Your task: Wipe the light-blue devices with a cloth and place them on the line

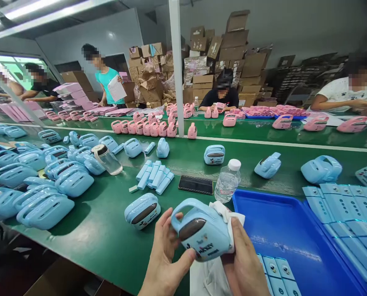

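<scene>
Held above the front of the table is a light blue plastic case (pixel 208 230) with a loop handle, a dark oval window and printed cartoon lettering. My left hand (pixel 168 259) grips its left end, thumb on the lower front and fingers near the handle. At its right end, my right hand (pixel 245 257) presses a white cloth (pixel 228 213) against the shell. More white material (pixel 208 277) shows below the case. Just left of it stands a similar blue case (pixel 142 211) with a dark window.
Many blue cases (pixel 46 211) crowd the left. Blue bars (pixel 155 174), a phone (pixel 196 185) and a water bottle (pixel 227 181) lie ahead. A blue tray (pixel 270 218) sits right, beside printed blue strips (pixel 350 222). Pink cases (pixel 154 128) and co-workers are across the table.
</scene>
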The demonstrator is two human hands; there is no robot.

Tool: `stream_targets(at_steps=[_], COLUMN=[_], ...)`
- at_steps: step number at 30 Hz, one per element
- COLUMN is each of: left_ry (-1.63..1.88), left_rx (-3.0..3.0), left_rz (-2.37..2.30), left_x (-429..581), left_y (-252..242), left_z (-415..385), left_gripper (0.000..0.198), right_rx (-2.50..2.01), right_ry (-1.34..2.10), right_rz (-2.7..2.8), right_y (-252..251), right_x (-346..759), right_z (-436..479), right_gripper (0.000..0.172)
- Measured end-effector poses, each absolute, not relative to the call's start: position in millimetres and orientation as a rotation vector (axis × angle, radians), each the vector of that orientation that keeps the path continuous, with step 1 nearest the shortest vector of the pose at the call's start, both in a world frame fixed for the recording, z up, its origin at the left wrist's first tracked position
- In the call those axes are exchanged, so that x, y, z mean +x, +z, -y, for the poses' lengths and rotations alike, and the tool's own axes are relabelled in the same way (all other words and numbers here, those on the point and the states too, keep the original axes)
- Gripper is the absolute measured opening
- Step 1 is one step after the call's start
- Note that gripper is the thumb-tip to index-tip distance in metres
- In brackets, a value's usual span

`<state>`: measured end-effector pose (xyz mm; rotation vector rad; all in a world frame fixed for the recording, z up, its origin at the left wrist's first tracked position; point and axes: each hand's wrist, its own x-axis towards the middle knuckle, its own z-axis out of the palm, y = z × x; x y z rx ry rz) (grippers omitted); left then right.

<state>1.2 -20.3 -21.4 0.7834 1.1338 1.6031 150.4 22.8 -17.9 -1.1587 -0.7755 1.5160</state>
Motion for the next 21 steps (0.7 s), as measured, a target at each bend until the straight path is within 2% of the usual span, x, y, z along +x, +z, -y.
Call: stream_targets(at_steps=[2, 4, 6, 8, 10, 12, 13, 15, 17, 19, 21], left_ry=[1.624, 1.573, 1.501, 1.497, 1.557, 1.594, 1.597, 1.594, 1.614, 1.609, 1.555], left_rx=[0.533, 0.24, 0.029, -0.066, -0.085, -0.011, 0.069, 0.24, 0.358, 0.398, 0.418], left_rz=[-1.067, -0.883, -0.733, -0.676, -0.708, -0.753, -0.76, -0.751, -0.78, -0.851, -0.931], left_x=[8, 12, 14, 13, 11, 11, 11, 12, 12, 7, 1], left_y=[-15, -6, 3, 10, 13, 13, 13, 12, 12, 13, 14], left_z=[18, 14, 9, 3, -4, -7, -8, -6, -3, -1, 0], left_gripper=[0.103, 0.099, 0.09, 0.085, 0.088, 0.094, 0.095, 0.091, 0.08, 0.071, 0.07], right_rx=[-1.147, -0.906, -0.579, -0.45, -0.689, -1.066, -1.2, -1.257, -1.174, -1.124, -1.177], right_ry=[1.255, 0.895, 0.468, 0.244, 0.376, 0.887, 1.166, 1.542, 1.622, 1.586, 1.497], right_rz=[1.1, 1.487, 1.78, 1.865, 1.787, 1.494, 1.288, 0.95, 0.823, 0.761, 0.782], right_y=[-17, -20, -28, -38, -50, -62, -67, -71, -67, -55, -39], right_x=[147, 144, 145, 151, 158, 162, 161, 157, 153, 151, 153], right_z=[-17, -12, -11, -14, -16, -18, -18, -17, -15, -13, -10], right_gripper=[0.055, 0.04, 0.043, 0.051, 0.051, 0.043, 0.046, 0.069, 0.081, 0.081, 0.079])
